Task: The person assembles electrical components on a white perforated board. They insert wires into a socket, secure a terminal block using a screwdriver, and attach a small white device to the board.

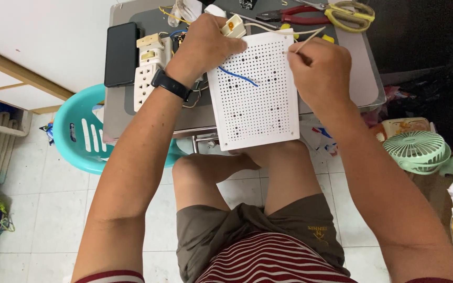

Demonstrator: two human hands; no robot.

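White floor tiles (53,209) spread beneath a small grey work table (116,112), and the person sits at it with bare knees tucked under the front edge. Propped on that edge, tilted toward the person, is a white rectangular plastic board full of small holes (255,99); a short blue wire (237,76) lies across its upper left part.

The left hand (203,44), with a black band (171,85) on its wrist, rests over the board's top left corner, fingers curled down around the edge so that it grips the board. A small white plastic switch part (234,25) sits just beyond its knuckles; whether the fingers touch it cannot be told.

The right hand (321,68) is at the board's upper right edge, closed in a pinch: thumb and fingertips hold a thin pale wire (309,39) that runs up and left from the fingers over the board's top corner.

Left of the left hand, a white multi-socket power strip (148,73) lies on the table, with a black phone (120,54) beside it. At the far edge lie red-handled pliers (294,17) and yellow-handled scissors (349,14). A turquoise plastic stool (82,133) stands under the table's left side, and a pale green small fan (418,151) rests on the floor to the right.
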